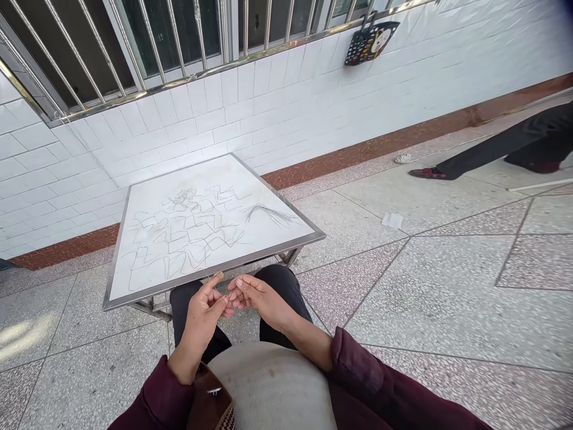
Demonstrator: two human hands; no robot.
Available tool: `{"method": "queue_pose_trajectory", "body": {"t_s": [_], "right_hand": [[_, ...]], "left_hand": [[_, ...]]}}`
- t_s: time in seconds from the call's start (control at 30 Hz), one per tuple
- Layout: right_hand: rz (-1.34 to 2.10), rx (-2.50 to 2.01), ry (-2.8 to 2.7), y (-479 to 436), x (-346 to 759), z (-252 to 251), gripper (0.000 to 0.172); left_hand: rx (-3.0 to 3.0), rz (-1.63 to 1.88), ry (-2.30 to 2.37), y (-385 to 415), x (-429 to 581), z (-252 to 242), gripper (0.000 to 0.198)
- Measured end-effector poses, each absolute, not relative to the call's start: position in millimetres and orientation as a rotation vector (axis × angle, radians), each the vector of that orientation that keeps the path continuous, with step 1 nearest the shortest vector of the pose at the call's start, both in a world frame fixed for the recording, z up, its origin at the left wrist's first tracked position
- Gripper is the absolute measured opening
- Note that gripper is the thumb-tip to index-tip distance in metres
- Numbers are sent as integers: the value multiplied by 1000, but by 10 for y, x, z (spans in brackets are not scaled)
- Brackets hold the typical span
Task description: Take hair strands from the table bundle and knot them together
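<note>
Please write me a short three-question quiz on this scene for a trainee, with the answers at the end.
1. True or false: the loose bunch of dark strands lies on the white-topped table.
2. What hangs on the tiled wall? A) a dark patterned bag B) a wall clock C) a mirror
3. Where are the left hand and right hand: over the table's top, or in front of its near edge?

Key: 1 true; 2 A; 3 in front of its near edge.
</note>
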State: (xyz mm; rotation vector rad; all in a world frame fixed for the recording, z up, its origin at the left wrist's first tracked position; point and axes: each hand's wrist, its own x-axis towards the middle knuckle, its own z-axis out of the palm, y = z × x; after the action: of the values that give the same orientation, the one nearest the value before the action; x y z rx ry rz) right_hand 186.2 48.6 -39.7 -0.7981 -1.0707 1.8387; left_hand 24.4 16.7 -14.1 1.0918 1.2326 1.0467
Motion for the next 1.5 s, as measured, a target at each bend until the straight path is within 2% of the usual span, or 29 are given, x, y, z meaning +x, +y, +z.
{"method": "queue_pose_trajectory", "body": {"t_s": [0.3,0.67,1.1,1.33,1.5], "right_hand": [[1616,-933,-859,543,2002,-377,40],[1747,-764,-936,394,1923,-351,21],[1711,-847,-803,370,1920,-398,30],[1252,-1009,-973,481,1904,-398,38],[1461,-1009,-928,509,1751,-445,46]], "left_hand": [[1000,1071,1171,119,186,-59,72],[948,1077,1118,112,281,-17,74],[1015,1058,1108,135,374,-36,75],[965,1129,1193,234,294,-237,82],[963,1179,1195,277,269,-330,85]]}}
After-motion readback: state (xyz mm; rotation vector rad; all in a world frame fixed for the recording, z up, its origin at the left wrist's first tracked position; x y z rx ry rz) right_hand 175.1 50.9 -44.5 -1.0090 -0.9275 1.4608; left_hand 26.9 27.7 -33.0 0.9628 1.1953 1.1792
